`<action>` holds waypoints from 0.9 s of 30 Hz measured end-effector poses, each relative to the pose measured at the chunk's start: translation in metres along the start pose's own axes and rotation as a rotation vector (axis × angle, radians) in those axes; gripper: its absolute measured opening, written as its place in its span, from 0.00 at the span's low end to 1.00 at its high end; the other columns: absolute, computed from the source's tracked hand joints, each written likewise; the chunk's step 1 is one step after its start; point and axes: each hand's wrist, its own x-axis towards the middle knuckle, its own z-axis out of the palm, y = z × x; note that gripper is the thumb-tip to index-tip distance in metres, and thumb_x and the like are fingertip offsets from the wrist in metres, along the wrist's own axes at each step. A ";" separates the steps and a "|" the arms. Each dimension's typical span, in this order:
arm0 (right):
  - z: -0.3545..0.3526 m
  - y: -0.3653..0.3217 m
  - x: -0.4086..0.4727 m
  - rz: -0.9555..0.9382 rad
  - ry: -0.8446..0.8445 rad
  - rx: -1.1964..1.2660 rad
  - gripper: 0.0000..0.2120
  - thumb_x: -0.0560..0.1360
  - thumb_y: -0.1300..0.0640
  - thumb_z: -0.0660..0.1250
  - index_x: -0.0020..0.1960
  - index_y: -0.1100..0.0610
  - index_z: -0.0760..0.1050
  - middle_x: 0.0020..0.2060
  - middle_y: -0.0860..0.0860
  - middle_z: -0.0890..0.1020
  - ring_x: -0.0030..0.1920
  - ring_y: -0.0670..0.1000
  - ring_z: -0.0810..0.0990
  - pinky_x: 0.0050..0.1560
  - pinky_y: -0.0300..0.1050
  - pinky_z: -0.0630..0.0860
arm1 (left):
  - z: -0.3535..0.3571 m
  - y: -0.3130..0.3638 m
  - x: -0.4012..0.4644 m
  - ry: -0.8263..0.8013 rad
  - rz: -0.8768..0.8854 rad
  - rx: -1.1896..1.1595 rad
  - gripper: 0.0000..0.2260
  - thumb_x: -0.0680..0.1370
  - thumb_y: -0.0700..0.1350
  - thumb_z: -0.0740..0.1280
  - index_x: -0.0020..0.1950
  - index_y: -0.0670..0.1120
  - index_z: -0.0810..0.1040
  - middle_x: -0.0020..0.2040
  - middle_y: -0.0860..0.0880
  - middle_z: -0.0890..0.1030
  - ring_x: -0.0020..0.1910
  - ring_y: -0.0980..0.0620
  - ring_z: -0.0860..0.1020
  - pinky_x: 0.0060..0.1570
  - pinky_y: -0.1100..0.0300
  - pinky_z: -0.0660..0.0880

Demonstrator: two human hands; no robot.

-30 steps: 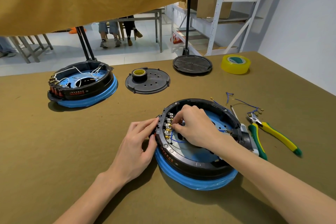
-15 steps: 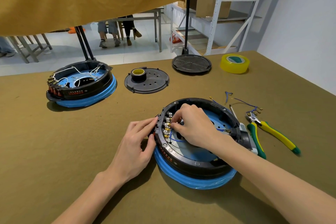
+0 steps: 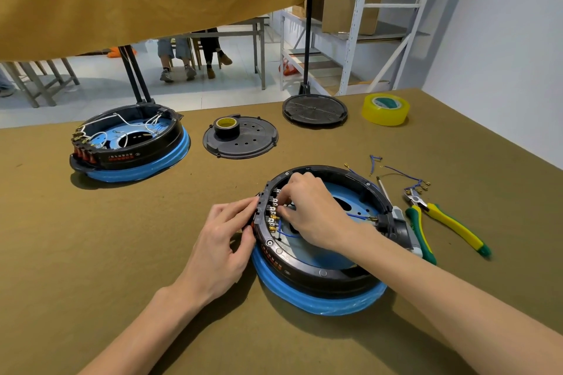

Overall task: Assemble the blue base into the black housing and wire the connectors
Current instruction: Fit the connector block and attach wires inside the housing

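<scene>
Wiring step under way: black housing (image 3: 307, 265), seated on blue base (image 3: 320, 301), lies at 6 o'clock on surface (image 3: 91, 253). Left hand (image 3: 219, 240) grip pressed on the outer rim at 9 o'clock; right hand (image 3: 310, 213) grip pinches at connectors (image 3: 272, 219). Advice: brace firmly, push each terminal straight.

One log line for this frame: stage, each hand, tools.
stage: wiring connectors in housing | left hand: braces rim outside | right hand: fingers at connectors, inside | pliers: idle on table
</scene>
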 end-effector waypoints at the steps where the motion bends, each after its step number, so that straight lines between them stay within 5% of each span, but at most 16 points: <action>1: 0.000 -0.001 0.001 0.000 -0.007 -0.005 0.08 0.82 0.55 0.67 0.56 0.55 0.83 0.47 0.47 0.71 0.51 0.49 0.66 0.55 0.45 0.65 | -0.001 0.000 0.000 0.002 0.003 0.000 0.24 0.80 0.56 0.56 0.76 0.55 0.69 0.70 0.61 0.73 0.68 0.65 0.67 0.59 0.69 0.67; 14: -0.003 0.003 0.002 0.028 -0.012 0.129 0.06 0.79 0.57 0.70 0.50 0.56 0.85 0.43 0.46 0.73 0.47 0.46 0.68 0.50 0.44 0.70 | 0.000 -0.001 0.000 0.004 0.007 -0.021 0.23 0.81 0.56 0.57 0.76 0.55 0.68 0.68 0.70 0.70 0.70 0.63 0.67 0.63 0.79 0.62; 27: -0.004 0.001 0.003 0.037 -0.019 0.136 0.06 0.79 0.57 0.69 0.48 0.57 0.84 0.44 0.47 0.74 0.49 0.51 0.73 0.51 0.48 0.73 | 0.000 0.001 0.001 0.001 0.002 0.032 0.24 0.81 0.57 0.55 0.77 0.55 0.68 0.70 0.62 0.73 0.69 0.65 0.66 0.59 0.71 0.67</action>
